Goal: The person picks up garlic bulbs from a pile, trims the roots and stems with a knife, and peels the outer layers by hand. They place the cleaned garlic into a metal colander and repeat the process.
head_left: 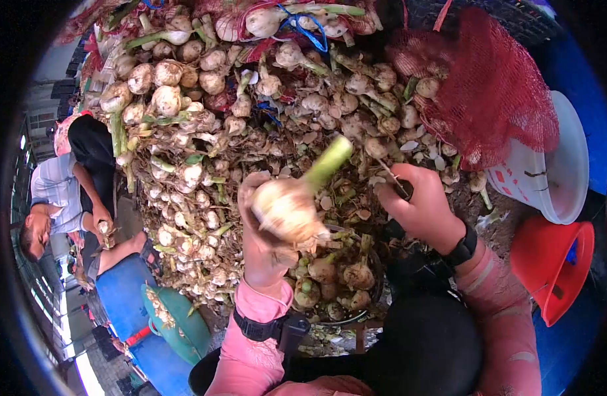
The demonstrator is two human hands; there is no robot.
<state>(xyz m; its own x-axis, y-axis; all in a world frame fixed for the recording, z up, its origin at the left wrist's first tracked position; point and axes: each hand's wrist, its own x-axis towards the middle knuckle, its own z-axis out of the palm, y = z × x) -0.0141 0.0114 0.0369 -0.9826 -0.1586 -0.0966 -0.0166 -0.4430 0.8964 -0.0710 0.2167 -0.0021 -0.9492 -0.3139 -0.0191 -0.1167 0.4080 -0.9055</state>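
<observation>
the left hand held up a big round white-and-brown garlic bulb with a thick green stem that leaned up to the right. its grip was curved around the side and back of the bulb, only as wide as the bulb itself. the bulb was a bit blurry, up in front of a big messy heap of white and brown garlic. the right hand was just beside it, not touching the bulb. its grip was nearly closed, with the thumb and fingers pinched on a thin brown tool that poked up to the left. it was too small to tell what kind of tool. below the bulb was a round bowl with a thin rim, and brown garlic lay inside it. on the right, a red net bag hung down near a tipped white plastic bucket with red marks. a bright red plastic bucket was below that. on the left, a person in a pale striped shirt sat near the heap and held another garlic bulb.
</observation>
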